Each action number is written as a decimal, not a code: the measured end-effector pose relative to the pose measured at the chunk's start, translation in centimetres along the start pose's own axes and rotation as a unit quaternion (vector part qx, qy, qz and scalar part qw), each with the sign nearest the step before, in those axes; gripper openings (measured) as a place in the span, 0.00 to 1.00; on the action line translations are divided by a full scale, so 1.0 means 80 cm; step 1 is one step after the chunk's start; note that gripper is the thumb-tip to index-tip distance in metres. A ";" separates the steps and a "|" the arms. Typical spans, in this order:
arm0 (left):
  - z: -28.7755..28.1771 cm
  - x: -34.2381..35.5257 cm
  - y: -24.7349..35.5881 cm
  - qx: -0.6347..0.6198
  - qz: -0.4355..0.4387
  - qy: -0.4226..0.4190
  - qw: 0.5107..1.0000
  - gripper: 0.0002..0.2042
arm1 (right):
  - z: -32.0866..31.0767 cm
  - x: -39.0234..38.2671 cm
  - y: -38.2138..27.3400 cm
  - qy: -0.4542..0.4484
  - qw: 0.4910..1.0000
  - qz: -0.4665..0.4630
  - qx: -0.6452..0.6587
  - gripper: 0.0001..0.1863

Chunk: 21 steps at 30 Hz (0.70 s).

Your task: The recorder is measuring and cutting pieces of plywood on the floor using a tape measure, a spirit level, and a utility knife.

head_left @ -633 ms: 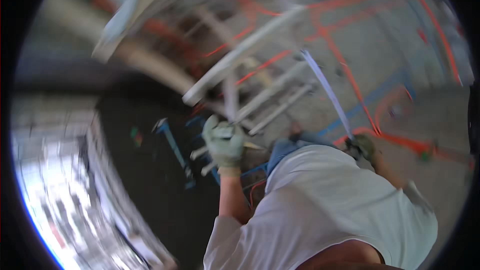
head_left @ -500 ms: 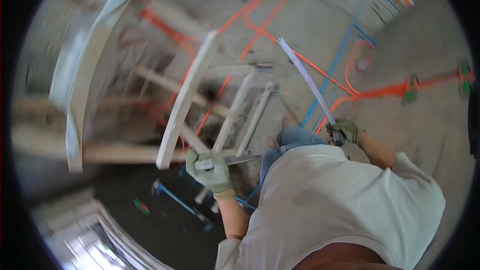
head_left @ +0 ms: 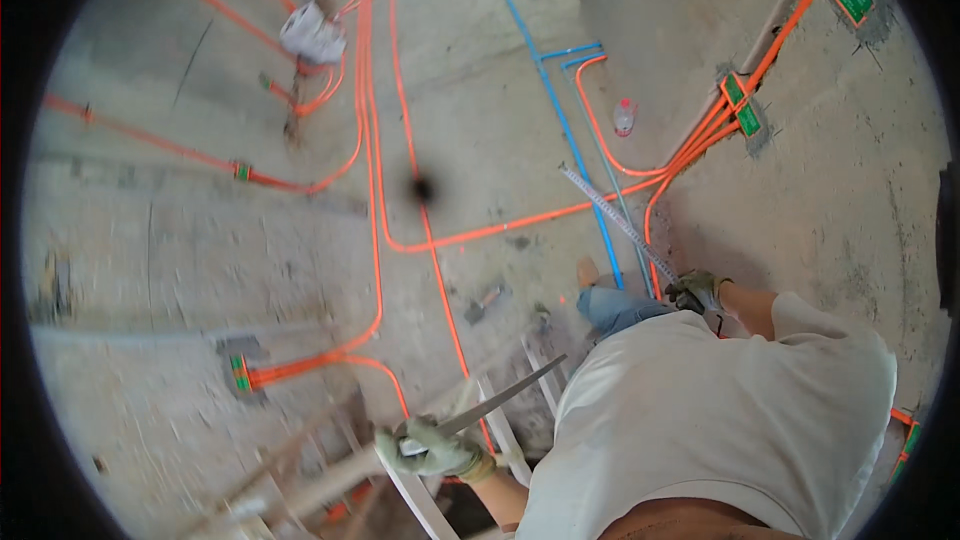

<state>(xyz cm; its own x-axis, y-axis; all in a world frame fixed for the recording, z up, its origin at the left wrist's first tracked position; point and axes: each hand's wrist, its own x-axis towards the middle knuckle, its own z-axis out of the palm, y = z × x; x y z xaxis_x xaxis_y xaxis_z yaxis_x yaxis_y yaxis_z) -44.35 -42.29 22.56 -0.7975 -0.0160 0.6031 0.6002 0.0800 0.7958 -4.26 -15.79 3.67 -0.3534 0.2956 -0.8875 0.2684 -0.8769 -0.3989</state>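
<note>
My left hand [head_left: 435, 448], in a pale work glove, is closed round a hand saw [head_left: 508, 395]. Its narrow grey blade curves up to the right and ends in a point. Just below this hand stands a pale wooden frame [head_left: 415, 495] with slanted legs; whether the hand touches it I cannot tell. On the right, my gloved right hand [head_left: 695, 290] is wrapped round a tape measure [head_left: 620, 222]. The white tape is pulled out and reaches up and left over the pipes, its tip in the air or near the floor. The glove hides most of the case.
Orange conduits [head_left: 500, 233] and blue pipes [head_left: 556, 105] run across the concrete floor and up the walls to green-covered boxes [head_left: 740, 105]. A clear bottle [head_left: 624, 117] stands by the right wall. A dark flat tool [head_left: 484, 305] lies on the floor; a white bag [head_left: 313, 35] is at upper left.
My view has swung away from the wooden frames, which now sit at the bottom edge, toward walls and floor. Both hands keep hold of the saw and the tape measure.
</note>
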 end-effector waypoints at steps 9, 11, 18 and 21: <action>0.286 0.170 -0.048 -0.021 -0.054 0.012 0.998 0.17 | -0.003 0.074 -0.227 0.057 0.994 -0.054 0.072 0.08; 0.354 0.194 -0.061 -0.029 -0.028 0.005 0.999 0.17 | 0.000 0.098 -0.269 0.067 0.992 -0.060 0.090 0.09; 0.634 0.309 -0.160 -0.107 -0.019 -0.055 0.993 0.17 | 0.053 0.232 -0.397 0.068 0.976 0.011 0.206 0.08; 0.761 0.357 -0.178 -0.098 -0.014 -0.107 0.989 0.17 | 0.077 0.245 -0.441 0.073 0.976 0.004 0.207 0.08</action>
<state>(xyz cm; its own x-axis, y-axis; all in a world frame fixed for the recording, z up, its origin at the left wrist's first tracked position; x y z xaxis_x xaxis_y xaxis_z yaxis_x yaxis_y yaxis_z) -79.37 16.80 25.16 -0.7960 0.1972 0.5723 0.5614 -0.1131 0.8198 -26.21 18.61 1.74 -0.2126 0.3129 -0.9257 -0.1248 -0.9483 -0.2919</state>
